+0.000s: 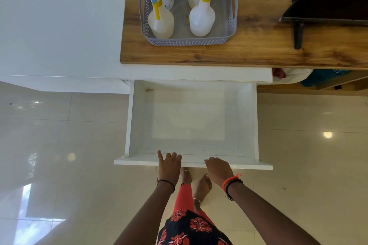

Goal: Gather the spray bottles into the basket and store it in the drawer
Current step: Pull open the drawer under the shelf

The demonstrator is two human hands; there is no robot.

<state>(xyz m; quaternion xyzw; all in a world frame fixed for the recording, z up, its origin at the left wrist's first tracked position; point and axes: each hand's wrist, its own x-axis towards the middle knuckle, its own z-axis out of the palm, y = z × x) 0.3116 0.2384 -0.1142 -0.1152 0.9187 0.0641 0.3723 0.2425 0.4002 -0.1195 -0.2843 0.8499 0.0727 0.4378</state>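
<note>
A grey perforated basket (189, 42) stands on the wooden countertop (249, 49) and holds several white spray bottles with yellow and pink triggers, among them one at front left (161, 23) and one at front right (202, 19). Below the counter a white drawer (131, 117) is pulled far out, and its inside is bare. My left hand (169, 165) and my right hand (218, 168) both rest on the drawer's front panel with the fingers curled over its top edge.
A black flat screen on a stand (326, 2) occupies the right of the countertop. A teal crate (322, 77) and a white cloth sit on a shelf under the counter at right. Glossy floor tiles surround the drawer. My bare feet stand just behind the drawer front.
</note>
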